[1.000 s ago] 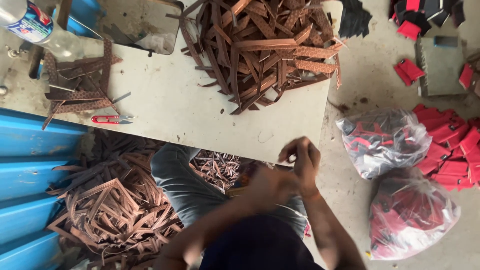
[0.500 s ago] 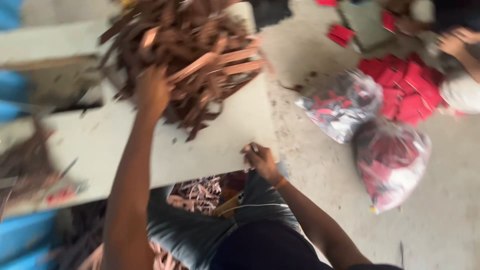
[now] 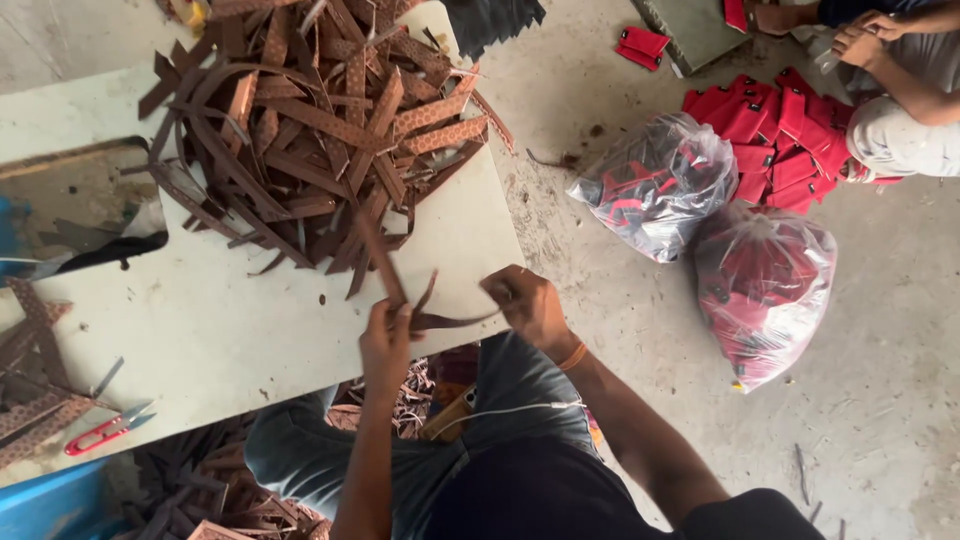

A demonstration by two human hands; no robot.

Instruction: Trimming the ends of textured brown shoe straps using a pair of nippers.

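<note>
Lowered from the pile (image 3: pixel 320 130) of brown strips, the left hand (image 3: pixel 388 338) now grips a dark strip (image 3: pixel 385 265) over the white tabletop (image 3: pixel 230 330), fingers closed on it; the right hand (image 3: pixel 528 303) pinches its other end, with two clear bags (image 3: pixel 765 285) on the floor to the right.

I held a thin dark-brown strap (image 3: pixel 440 318) between my hands, its length sagging in a shallow curve from my left hand (image 3: pixel 388 338) across to my right hand (image 3: pixel 527 303). A second brown strip (image 3: pixel 378 258) rose tilted from my left fingers toward the heap beyond.
</note>
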